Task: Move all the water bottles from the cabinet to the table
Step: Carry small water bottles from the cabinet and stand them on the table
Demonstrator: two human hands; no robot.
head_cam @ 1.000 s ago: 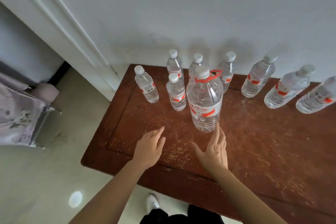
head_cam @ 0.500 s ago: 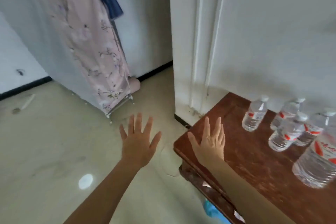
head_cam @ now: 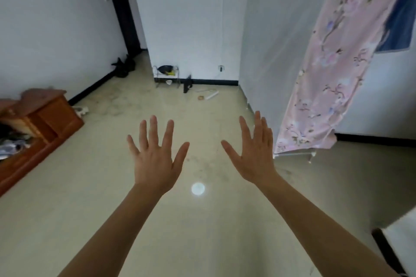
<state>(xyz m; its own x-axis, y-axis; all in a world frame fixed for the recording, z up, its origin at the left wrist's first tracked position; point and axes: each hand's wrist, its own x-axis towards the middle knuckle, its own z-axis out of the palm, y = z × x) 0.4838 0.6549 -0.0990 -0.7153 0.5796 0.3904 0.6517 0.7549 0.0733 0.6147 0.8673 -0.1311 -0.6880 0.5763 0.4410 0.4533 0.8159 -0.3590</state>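
My left hand (head_cam: 155, 159) and my right hand (head_cam: 254, 155) are both held out in front of me over the pale floor, palms down, fingers spread, holding nothing. A low orange-brown wooden cabinet (head_cam: 42, 117) stands against the left wall, its near side open onto a dark interior where something clear and pale (head_cam: 11, 146) shows; I cannot tell whether it is a bottle. The table and its water bottles are out of view.
A pink floral cloth (head_cam: 324, 78) hangs on a white-covered rack at the right, its foot (head_cam: 310, 155) on the floor. A small wire rack (head_cam: 166, 74), a black object and white clutter (head_cam: 209, 94) lie by the far wall. A white edge (head_cam: 403, 245) juts in at lower right.
My view has swung left, away from the table with the bottles, to the open floor and the cabinet. Both hands stayed empty and spread, now over the floor instead of the table edge.
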